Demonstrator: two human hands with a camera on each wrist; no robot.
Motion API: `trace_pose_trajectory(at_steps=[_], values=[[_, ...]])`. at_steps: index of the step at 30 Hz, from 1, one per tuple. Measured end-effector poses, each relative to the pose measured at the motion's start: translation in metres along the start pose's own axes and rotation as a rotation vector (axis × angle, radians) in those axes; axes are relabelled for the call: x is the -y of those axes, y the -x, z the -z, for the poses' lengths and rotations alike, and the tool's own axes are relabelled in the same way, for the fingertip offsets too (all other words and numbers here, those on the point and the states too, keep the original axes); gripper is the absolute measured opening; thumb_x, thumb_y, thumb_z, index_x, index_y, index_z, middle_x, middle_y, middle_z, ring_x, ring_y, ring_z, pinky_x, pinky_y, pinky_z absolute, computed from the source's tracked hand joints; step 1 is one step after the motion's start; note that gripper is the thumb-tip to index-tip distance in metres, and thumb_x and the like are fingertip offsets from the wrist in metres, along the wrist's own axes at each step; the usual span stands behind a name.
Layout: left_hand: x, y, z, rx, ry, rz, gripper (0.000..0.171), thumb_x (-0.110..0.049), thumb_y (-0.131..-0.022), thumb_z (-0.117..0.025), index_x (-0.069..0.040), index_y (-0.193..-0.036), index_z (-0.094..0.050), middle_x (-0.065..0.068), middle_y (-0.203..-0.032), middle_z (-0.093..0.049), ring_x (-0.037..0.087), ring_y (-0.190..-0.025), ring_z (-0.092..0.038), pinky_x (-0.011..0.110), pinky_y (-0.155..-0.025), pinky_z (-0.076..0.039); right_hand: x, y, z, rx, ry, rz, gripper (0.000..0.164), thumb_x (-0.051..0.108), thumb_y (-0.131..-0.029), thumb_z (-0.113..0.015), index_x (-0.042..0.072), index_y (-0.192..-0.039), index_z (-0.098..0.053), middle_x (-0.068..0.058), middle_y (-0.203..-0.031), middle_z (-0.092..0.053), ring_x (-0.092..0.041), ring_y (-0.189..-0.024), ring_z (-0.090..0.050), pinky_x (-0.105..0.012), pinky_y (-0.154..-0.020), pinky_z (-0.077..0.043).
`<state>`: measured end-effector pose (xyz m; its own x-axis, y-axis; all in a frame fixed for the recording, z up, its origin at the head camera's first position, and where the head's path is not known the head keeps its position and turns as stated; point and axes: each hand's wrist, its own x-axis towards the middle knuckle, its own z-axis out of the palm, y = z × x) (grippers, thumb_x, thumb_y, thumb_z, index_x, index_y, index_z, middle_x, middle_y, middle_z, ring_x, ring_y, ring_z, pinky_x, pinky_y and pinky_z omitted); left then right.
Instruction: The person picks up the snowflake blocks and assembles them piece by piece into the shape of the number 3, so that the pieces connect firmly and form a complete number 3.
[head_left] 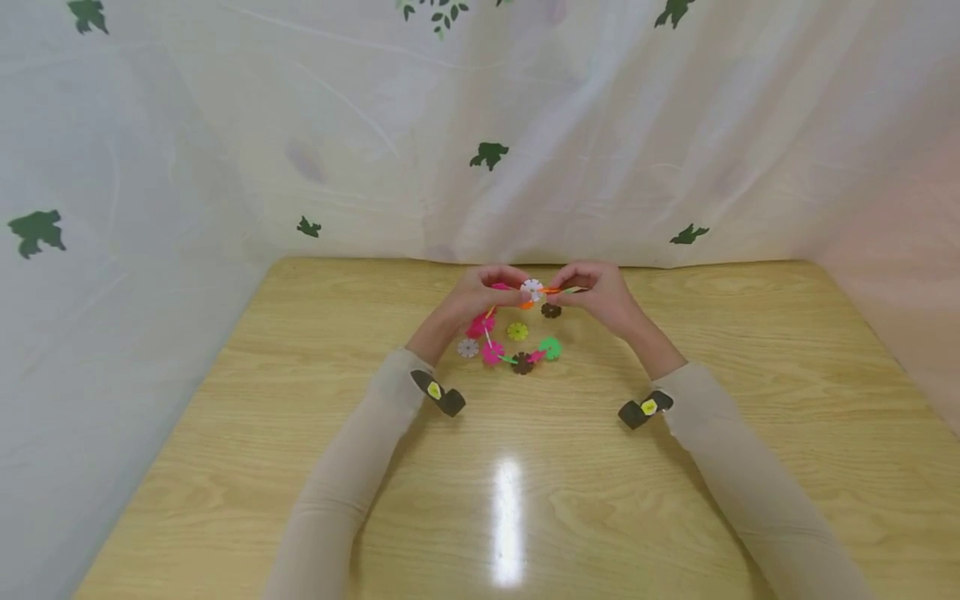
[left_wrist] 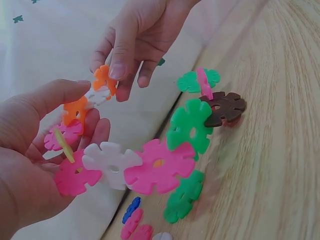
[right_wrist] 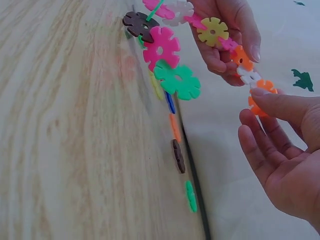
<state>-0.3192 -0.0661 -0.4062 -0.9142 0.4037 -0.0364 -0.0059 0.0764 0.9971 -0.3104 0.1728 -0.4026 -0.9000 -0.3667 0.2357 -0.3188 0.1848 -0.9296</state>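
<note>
A chain of notched plastic snowflake discs hangs in a curve from my two hands. My left hand [head_left: 480, 293] holds it near one end, thumb over an orange disc [left_wrist: 74, 111]. Beyond that comes a white disc [left_wrist: 98, 96], then the end orange disc [right_wrist: 263, 97], which my right hand [head_left: 603, 296] pinches between thumb and fingers. In the left wrist view the chain runs on below my left palm through a yellow disc [left_wrist: 63, 145], a pink disc [left_wrist: 160, 167] and a green disc [left_wrist: 190, 127]. A linked brown disc [head_left: 522, 362] lies toward its far end.
Loose discs lie around the chain on the wooden table [head_left: 570, 467], among them a yellow one [head_left: 517, 332], a grey-white one [head_left: 468, 347] and a brown one [head_left: 551, 310]. Behind the table's back edge hangs a pale curtain [head_left: 390, 167] with green leaf shapes.
</note>
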Motion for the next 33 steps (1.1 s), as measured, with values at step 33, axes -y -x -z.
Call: trace_pose_trajectory(at_steps=[33], values=[[0.005,-0.001,0.01,-0.001,-0.128,-0.074,0.03,-0.015,-0.088,-0.08,-0.01,-0.117,-0.073,0.002,-0.105,-0.067,0.018,-0.099,-0.061,0.049,-0.093,-0.055,-0.026,-0.025,0.051,0.286,0.427,-0.244,0.042,0.004,-0.09,-0.076,-0.006,-0.129,-0.063,-0.022,-0.102,-0.067,-0.016,-0.087,-0.057,-0.021,-0.067,-0.049]])
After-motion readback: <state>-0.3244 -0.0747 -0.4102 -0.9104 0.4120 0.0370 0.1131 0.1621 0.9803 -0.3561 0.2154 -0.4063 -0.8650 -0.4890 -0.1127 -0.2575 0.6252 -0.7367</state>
